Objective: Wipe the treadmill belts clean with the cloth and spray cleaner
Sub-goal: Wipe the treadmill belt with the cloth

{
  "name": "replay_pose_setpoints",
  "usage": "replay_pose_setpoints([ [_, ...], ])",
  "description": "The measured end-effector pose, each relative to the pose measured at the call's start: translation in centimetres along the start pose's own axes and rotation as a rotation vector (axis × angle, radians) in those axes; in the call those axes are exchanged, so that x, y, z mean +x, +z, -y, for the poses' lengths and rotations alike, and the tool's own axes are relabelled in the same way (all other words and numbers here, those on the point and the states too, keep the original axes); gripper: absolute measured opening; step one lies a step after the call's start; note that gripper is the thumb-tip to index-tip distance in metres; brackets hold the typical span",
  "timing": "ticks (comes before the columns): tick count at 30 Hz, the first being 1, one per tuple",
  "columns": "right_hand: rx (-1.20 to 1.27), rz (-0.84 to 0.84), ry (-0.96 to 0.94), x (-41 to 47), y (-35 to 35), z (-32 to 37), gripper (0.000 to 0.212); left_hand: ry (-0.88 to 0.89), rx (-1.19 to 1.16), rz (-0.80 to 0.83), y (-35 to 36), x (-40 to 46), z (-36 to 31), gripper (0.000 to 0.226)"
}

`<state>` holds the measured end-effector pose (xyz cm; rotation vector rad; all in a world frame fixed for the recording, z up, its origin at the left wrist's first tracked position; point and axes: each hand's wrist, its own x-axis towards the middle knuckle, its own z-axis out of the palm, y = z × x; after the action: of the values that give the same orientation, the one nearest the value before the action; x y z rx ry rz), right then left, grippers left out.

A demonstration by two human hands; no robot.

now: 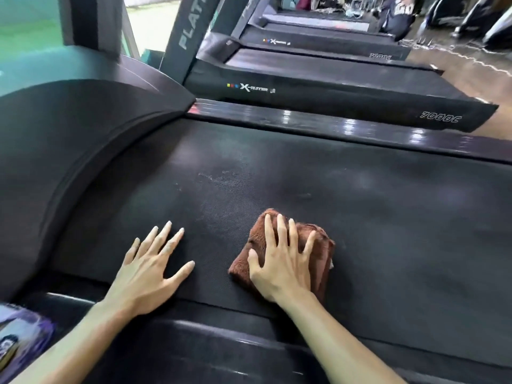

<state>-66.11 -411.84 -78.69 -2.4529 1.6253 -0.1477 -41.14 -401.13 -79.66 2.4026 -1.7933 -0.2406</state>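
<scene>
Both forearms are bare, without sleeves; long nails show on the left grip (151, 266).

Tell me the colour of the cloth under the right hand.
Reddish brown; the cloth shows best in the head view, the only one.

Left hand (151, 268) lies on the belt (388, 217), left of the cloth (321, 245).

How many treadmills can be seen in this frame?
4, in a row running away from the camera: the nearest treadmill being wiped, the second treadmill, the third treadmill and the fourth treadmill. More may lie beyond view.
</scene>
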Motion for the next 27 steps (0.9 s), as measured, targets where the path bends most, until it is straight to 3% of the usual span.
replay_pose_setpoints([
  [5,-0.010,0.052,-0.153,-4.0,0.0,0.2,0.086,0.006,0.026,0.044,-0.4,-0.8,0.9,0.084],
  [11,-0.103,0.044,0.093,1.2,-0.5,-0.2,0.095,0.001,0.045,0.104,0.1,-0.3,1.0,0.090],
  [14,-0.076,0.085,-0.036,3.6,0.5,4.1,0.087,-0.007,0.053,0.114,0.0,-0.2,1.0,0.083],
  [17,-0.049,0.088,-0.195,-0.5,0.7,4.9,0.083,-0.009,0.042,0.113,-0.1,-0.1,0.9,0.082],
  [20,-0.080,0.048,-0.018,-4.4,0.3,-0.1,0.086,-0.006,0.049,0.112,0.0,-0.3,1.0,0.081],
  [24,-0.064,0.079,0.349,0.1,-1.4,-3.3,0.084,-0.004,0.053,0.103,0.3,-0.1,0.9,0.082],
  [27,-0.028,0.074,0.204,3.1,-0.7,1.9,0.083,0.000,0.058,0.099,0.4,-0.3,1.2,0.084],
])
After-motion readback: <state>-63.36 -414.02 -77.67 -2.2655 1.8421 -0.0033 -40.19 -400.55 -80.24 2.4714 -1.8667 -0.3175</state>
